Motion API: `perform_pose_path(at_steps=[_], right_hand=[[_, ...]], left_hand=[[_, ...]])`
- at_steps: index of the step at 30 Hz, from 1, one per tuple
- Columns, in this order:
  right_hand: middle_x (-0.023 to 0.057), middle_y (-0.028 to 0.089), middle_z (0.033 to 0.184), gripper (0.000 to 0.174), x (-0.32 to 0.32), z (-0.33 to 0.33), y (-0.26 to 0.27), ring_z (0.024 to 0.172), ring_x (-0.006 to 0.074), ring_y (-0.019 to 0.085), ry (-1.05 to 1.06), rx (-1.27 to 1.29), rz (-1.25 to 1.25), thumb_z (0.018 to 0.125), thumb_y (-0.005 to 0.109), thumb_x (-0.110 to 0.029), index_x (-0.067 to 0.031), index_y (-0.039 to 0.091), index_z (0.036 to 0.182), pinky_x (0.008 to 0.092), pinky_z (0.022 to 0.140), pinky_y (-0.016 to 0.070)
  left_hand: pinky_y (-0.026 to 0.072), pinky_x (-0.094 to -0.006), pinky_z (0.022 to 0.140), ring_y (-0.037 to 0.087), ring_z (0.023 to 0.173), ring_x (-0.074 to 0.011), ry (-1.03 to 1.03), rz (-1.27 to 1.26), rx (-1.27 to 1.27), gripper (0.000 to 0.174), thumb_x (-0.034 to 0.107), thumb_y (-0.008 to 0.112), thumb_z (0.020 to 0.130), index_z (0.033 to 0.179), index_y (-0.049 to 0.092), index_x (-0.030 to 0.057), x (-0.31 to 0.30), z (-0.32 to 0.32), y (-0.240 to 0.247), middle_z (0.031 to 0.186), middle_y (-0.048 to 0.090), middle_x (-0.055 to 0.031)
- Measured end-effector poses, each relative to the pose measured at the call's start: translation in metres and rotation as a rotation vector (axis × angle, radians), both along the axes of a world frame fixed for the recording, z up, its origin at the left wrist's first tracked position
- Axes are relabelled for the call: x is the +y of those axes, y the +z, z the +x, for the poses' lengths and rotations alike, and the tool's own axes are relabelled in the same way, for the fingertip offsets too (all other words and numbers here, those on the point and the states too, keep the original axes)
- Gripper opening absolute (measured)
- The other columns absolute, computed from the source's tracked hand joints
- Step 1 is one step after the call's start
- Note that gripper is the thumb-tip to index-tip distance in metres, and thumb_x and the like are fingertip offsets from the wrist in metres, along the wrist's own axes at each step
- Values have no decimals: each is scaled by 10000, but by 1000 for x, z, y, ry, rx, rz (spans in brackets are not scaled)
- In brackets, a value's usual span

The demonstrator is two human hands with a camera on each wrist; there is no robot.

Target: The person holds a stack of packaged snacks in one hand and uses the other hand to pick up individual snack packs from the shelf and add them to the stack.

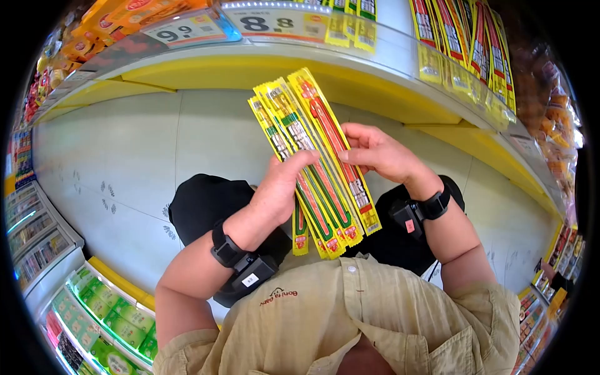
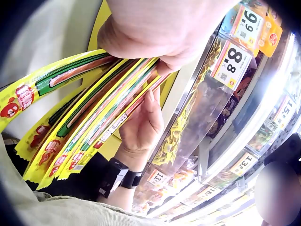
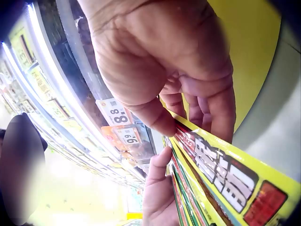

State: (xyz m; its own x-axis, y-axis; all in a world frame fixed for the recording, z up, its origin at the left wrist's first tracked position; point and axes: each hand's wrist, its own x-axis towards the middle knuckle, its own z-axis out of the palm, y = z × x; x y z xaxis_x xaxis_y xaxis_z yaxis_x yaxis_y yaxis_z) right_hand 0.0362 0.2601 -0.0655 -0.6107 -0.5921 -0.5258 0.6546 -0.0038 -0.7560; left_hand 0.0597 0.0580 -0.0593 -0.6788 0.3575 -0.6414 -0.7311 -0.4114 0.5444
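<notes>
Several long, narrow yellow snack packets with green panels [image 1: 325, 215] fan out in my left hand [image 1: 277, 187], its thumb across their front. Along the right side of this bundle lies a yellow packet with a red panel [image 1: 326, 115]. My right hand [image 1: 382, 153] pinches that red packet by its edge, between thumb and fingers. In the left wrist view the lower ends of the green packets [image 2: 89, 113] spread apart below the left hand [image 2: 155, 28]. The right wrist view shows the right thumb [image 3: 157, 117] on the red packet [image 3: 221, 165].
A curved shelf with a clear front edge [image 1: 387, 47] runs ahead of the hands, with price tags [image 1: 269, 24] on it. More yellow packets [image 1: 465, 37] stand at the upper right. Orange snack bags [image 1: 103, 28] fill the upper left. Green packs [image 1: 119, 312] sit on the lower-left shelf.
</notes>
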Motion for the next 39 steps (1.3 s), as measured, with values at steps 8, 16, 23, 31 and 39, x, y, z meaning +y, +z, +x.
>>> perform_pose_path(at_steps=[8, 16, 23, 31, 39], right_hand=[[-8, 595, 852, 239, -2, 8, 8, 688, 42, 559, -35, 132, -10, 916, 508, -136, -84, 509, 1149, 214, 612, 470], [155, 630, 930, 559, 53, 3, 140, 631, 167, 639, -298, 210, -31, 867, 547, -43, -120, 308, 1366, 257, 529, 523], [149, 599, 953, 345, 131, -69, 164, 750, 183, 634, -684, 575, 355, 887, 516, -50, 28, 460, 1218, 280, 686, 538], [71, 606, 861, 355, 175, -155, 126, 696, 97, 558, -490, 589, 769, 880, 552, -94, 20, 476, 1207, 228, 653, 480], [50, 555, 735, 292, 192, -175, 123, 594, 127, 524, -37, 914, 1454, 837, 644, -173, -32, 571, 1082, 286, 523, 456]], left_hand=[[515, -305, 734, 593, 822, -148, -1, -3, -57, 273, 112, 537, 861, 1109, 507, 3, 1, 5, -2, 927, 587, -65], [524, -305, 657, 596, 725, -149, -26, -22, -87, 129, 91, 550, 856, 964, 522, 27, 5, 0, 6, 831, 574, -55], [532, -321, 712, 609, 774, -154, -101, 31, -64, 164, 134, 569, 864, 991, 537, 36, 5, -2, 3, 860, 592, -58], [515, -283, 663, 595, 728, -115, -107, 104, -51, 114, 117, 603, 852, 936, 555, 58, 7, -6, 8, 824, 592, -26], [521, -278, 642, 605, 709, -114, -118, 100, -44, 100, 119, 603, 859, 926, 563, 56, 7, -7, 9, 811, 604, -28]])
